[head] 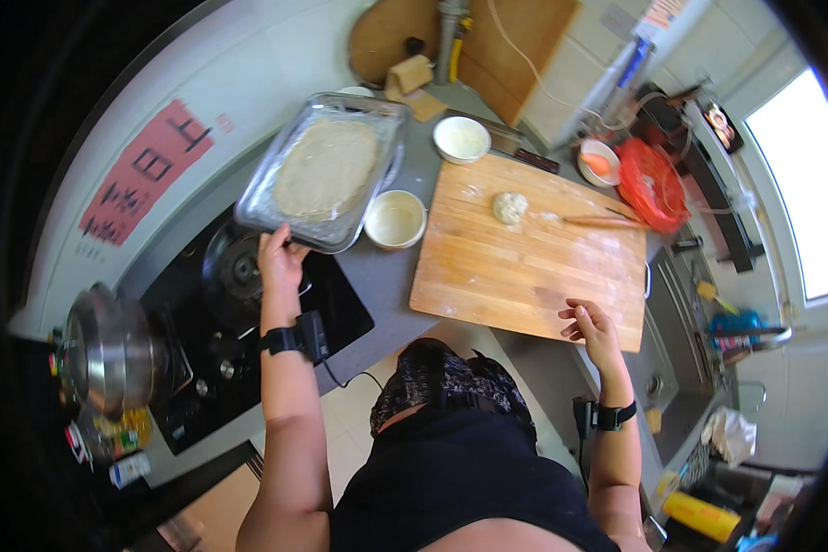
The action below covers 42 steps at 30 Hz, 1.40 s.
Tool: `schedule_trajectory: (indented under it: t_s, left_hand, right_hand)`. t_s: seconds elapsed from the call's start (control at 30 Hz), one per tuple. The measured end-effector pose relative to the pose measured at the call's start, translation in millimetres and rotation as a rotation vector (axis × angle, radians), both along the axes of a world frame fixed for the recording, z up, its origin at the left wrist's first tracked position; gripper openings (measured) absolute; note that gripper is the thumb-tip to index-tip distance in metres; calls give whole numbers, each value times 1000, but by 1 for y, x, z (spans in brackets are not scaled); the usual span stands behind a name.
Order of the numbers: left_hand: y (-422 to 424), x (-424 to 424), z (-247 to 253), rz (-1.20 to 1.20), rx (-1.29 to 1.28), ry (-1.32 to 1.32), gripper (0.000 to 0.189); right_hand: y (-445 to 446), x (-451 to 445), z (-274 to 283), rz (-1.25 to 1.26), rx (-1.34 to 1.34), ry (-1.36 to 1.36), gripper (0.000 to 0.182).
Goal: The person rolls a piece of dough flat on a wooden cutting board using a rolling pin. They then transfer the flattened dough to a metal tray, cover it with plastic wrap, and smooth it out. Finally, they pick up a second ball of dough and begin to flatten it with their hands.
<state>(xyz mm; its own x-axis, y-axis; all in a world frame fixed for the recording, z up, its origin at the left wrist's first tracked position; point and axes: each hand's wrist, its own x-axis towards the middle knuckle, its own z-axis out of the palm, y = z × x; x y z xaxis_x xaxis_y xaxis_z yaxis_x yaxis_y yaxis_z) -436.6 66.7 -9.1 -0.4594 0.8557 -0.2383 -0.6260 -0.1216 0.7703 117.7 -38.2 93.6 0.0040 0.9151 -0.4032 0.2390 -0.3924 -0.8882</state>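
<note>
My left hand (281, 257) grips the near corner of a rectangular metal tray (248, 200). Inside the tray lies a flat, pale sheet of dough (328, 169). My right hand (590, 326) hovers over the front right part of a floured wooden board (483, 269), empty, with its fingers loosely spread. Toward the back of that board sits a small round lump of dough (510, 208). A wooden rolling pin (606, 222) rests near the board's right edge. Between tray and board stands a pale bowl (395, 219).
A white bowl (461, 139) is behind the board. At right are a bowl with an orange item (597, 164), a red plastic bag (652, 186) and a sink (669, 345). On the left, a black cooktop (331, 297) carries a dark pan (231, 265), near a steel pot (114, 352).
</note>
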Motion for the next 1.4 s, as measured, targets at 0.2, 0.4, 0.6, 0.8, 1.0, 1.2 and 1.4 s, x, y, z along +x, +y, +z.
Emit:
schedule_trajectory:
  t_s: [0.2, 0.4, 0.6, 0.8, 1.0, 1.2, 1.4]
  left_hand:
    - [-17, 7, 7, -45, -121, 107, 21]
    - [-33, 31, 18, 425, -222, 1225, 39]
    - [17, 210, 91, -207, 350, 1243, 40]
    - [83, 324, 9, -740, 223, 1761, 87]
    - [129, 355, -14, -906, 188, 1888, 75]
    - [166, 345, -15, -1006, 278, 1652, 41]
    - [154, 343, -18, -857, -109, 975, 26]
  right_hand:
    - [-26, 4, -5, -87, -51, -146, 31]
    - [-46, 14, -19, -93, -46, -384, 30]
    - [-37, 31, -40, -6, 43, -442, 28]
    - [-22, 44, -34, 92, 155, -491, 26]
    - [-29, 85, -40, 86, 153, -473, 23]
    - [-35, 141, -51, 61, 89, -432, 24]
    - [-15, 178, -57, 103, 98, -369, 24]
